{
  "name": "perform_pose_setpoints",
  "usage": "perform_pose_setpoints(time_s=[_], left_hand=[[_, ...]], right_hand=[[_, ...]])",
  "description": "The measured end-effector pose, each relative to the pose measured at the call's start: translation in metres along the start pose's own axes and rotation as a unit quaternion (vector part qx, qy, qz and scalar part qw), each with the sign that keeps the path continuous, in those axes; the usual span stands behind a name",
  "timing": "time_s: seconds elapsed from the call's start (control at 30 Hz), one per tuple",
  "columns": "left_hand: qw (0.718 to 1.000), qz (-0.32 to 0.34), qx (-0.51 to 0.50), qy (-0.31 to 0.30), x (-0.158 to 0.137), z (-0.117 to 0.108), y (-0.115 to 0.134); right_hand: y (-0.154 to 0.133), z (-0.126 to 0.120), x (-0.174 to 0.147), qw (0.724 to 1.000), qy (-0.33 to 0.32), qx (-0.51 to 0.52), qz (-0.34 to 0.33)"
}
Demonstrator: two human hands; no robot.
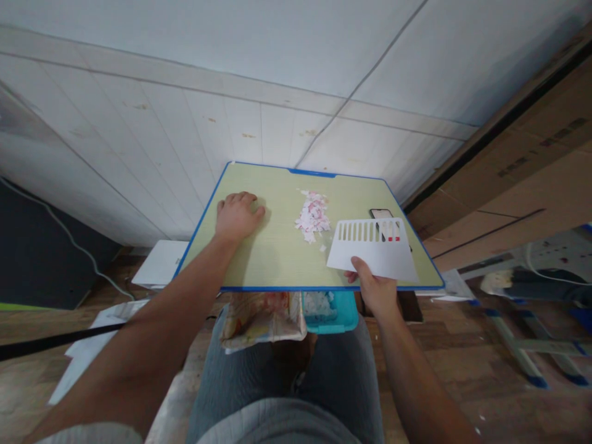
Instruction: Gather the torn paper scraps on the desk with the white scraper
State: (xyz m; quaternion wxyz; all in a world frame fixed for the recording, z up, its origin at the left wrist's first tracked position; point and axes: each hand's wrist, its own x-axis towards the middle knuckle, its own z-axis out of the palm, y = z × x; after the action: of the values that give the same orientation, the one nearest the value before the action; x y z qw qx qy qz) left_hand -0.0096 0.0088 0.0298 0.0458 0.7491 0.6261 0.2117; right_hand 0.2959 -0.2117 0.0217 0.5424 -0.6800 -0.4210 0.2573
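My left hand (238, 214) lies palm down on the left part of a pale green table (272, 259) with a blue edge, fingers slightly curled and nothing under them that I can see. A loose pile of small white and pink paper scraps (313, 216) lies near the middle. My right hand (372, 287) grips a flat white card with a row of slots (370, 250) at its near edge, thumb on top. The card is to the right of the scraps and partly covers a phone (382, 213) on the table.
Below the table's near edge, an open patterned bag (266, 320) and a turquoise bin (345, 314) holding whitish bits sit by my legs. A white wall (259, 123) with a cable stands behind. Large cardboard boxes (518, 179) rise on the right, near a step ladder (522, 354).
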Motion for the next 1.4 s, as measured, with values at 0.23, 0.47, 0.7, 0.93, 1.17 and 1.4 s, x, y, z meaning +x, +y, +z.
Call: perform_pose_setpoints(time_s=[0.23, 0.47, 0.7, 0.93, 1.17, 1.4], left_hand=[[1.000, 0.002, -0.007, 0.005, -0.002, -0.001, 0.002], [1.000, -0.001, -0.010, 0.003, -0.001, -0.001, 0.002], [1.000, 0.005, -0.011, 0.007, 0.000, 0.001, 0.001], [1.000, 0.005, -0.010, 0.006, 0.001, 0.002, 0.000], [1.000, 0.002, -0.012, 0.007, 0.000, 0.002, 0.000], [1.000, 0.005, -0.014, 0.003, 0.000, 0.000, 0.001]], right_hand=[[0.003, -0.002, -0.003, 0.999, 0.022, 0.015, 0.025], [-0.001, -0.010, -0.015, 1.000, -0.006, 0.025, 0.009], [0.005, -0.013, -0.023, 0.999, -0.019, 0.026, 0.021], [0.000, -0.006, -0.022, 0.998, -0.016, 0.041, 0.033], [-0.004, -0.005, -0.022, 1.000, -0.025, 0.000, 0.019], [-0.008, 0.009, -0.025, 0.998, -0.052, -0.011, 0.030]])
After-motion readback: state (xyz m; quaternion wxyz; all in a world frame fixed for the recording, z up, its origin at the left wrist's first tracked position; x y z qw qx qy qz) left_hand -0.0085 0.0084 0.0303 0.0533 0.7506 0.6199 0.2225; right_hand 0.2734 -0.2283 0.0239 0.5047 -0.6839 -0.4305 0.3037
